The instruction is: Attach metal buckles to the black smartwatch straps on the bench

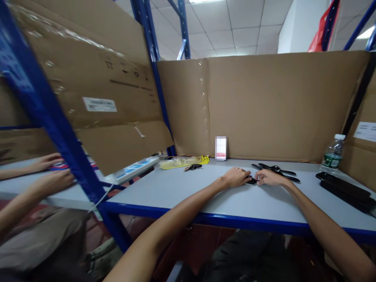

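Note:
Just above the table surface, a small dark object (252, 180) lies between my two hands; its kind is too small and partly covered to tell. My left hand (236, 177) is closed around its left end, palm down. At its right end, the bent fingers of my right hand (270, 177) are pinched together against it. Behind my right hand lie slender black pieces (276, 169) with long blade-like arms spread outward. Further left, a small dark item (193, 167) rests beside a yellow-edged clear plastic bag (183, 161).
A phone (221, 148) leans on the cardboard back wall (279, 105). At right stand a water bottle (332, 154) and a black case (345, 190). A blue post (58, 117) and power strip (136, 168) are at left, where another person's hands (55, 182) work.

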The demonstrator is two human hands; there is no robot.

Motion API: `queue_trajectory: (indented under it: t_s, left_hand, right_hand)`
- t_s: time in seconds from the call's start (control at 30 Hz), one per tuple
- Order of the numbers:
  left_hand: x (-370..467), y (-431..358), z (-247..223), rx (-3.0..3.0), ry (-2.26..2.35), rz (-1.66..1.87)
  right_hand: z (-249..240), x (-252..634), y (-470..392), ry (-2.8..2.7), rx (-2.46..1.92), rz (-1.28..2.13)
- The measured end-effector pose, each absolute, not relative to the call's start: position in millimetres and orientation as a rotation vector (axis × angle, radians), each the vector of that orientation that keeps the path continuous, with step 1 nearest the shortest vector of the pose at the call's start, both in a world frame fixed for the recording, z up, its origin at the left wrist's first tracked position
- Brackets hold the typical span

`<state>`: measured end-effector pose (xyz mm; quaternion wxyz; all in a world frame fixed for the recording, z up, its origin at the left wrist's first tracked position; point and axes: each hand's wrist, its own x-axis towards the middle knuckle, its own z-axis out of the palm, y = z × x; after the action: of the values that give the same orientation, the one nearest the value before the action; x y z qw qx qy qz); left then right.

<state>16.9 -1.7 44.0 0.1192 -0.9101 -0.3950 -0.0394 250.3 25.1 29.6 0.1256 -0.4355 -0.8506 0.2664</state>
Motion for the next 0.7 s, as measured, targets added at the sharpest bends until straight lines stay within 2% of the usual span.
queue_trajectory:
  t_s: [0.1,0.27,0.43,0.7]
  left_hand:
    - [20,-4,41,-2.662,-1.090,-0.067]
    - [23,-9,46,-2.695,-1.099,0.001]
    - [29,-11,47,-2.679,-1.131,0.046]
    - [42,-4,50,-2.533,-1.737,-0.082]
  right_hand:
    - [34,251,21,-2.474,-1.254,0.853]
    - [34,249,18,-2.451,-1.241,0.697]
    - [34,246,16,-2.426,-1.260,0.770]
    - [28,228,11,-2.392,-1.326,0.771]
